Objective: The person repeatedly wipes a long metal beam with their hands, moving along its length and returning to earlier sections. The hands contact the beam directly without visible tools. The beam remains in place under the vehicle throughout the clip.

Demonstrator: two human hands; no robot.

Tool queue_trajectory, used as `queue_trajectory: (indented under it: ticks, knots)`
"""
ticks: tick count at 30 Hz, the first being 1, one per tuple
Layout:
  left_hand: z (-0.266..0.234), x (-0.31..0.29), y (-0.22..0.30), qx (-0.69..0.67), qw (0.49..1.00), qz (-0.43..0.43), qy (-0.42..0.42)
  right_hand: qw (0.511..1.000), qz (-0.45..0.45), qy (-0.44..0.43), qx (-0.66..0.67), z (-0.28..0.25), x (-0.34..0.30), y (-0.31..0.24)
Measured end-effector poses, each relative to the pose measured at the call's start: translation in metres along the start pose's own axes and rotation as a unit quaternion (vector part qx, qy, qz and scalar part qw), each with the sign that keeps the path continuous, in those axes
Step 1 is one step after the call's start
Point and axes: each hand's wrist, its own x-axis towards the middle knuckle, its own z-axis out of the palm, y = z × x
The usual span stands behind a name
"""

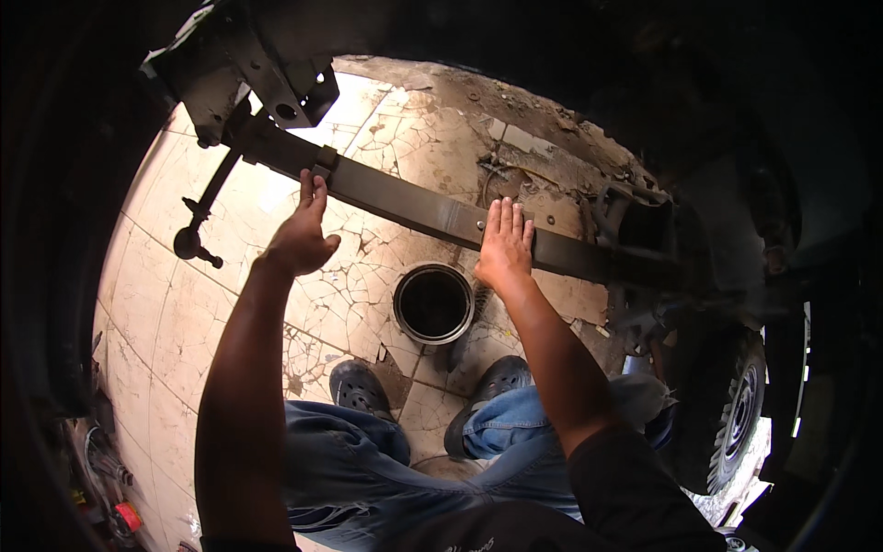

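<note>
A dark bracket (276, 87) at upper left carries the end of a long leaf spring (432, 212), with a thin rod (204, 207) hanging below it. The left hand (299, 239) is raised to the spring's lower edge, fingers extended and touching near a clamp, apparently to steady it. A round floor opening (433, 303) is seen between the arms on cracked tiles. The right hand (505, 244) is laid flat on the spring, fingers open, pressing rather than gripping. A wheel (736, 414) sits lower right.
</note>
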Motion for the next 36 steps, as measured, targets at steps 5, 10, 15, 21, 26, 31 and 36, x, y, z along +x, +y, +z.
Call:
queue_trajectory:
  ticks: [5,10,15,21,26,31,36]
  knots:
    - [0.006,0.002,-0.005,0.038,0.999,0.008,0.017,1.000,-0.009,0.016,-0.005,0.004,-0.013,0.001]
    - [0.007,0.000,-0.006,0.040,0.999,0.014,0.033,0.996,-0.042,0.074,-0.008,0.029,-0.020,0.010]
    - [0.011,0.005,-0.004,0.060,0.998,0.010,0.033,1.000,-0.011,0.001,0.019,0.013,0.006,0.013]
    - [0.010,0.003,-0.005,0.045,0.999,-0.003,0.031,0.998,-0.051,0.005,-0.021,0.013,-0.020,0.020]
    - [0.011,0.004,-0.007,0.044,0.999,0.005,0.028,0.999,-0.007,-0.037,-0.001,-0.007,-0.005,0.013]
    - [0.010,0.001,-0.004,0.035,0.999,-0.014,0.023,0.997,-0.061,0.036,-0.013,0.027,-0.033,0.018]
    - [0.007,0.000,0.000,0.017,1.000,-0.010,0.013,0.999,-0.041,0.004,-0.028,0.010,-0.010,0.016]
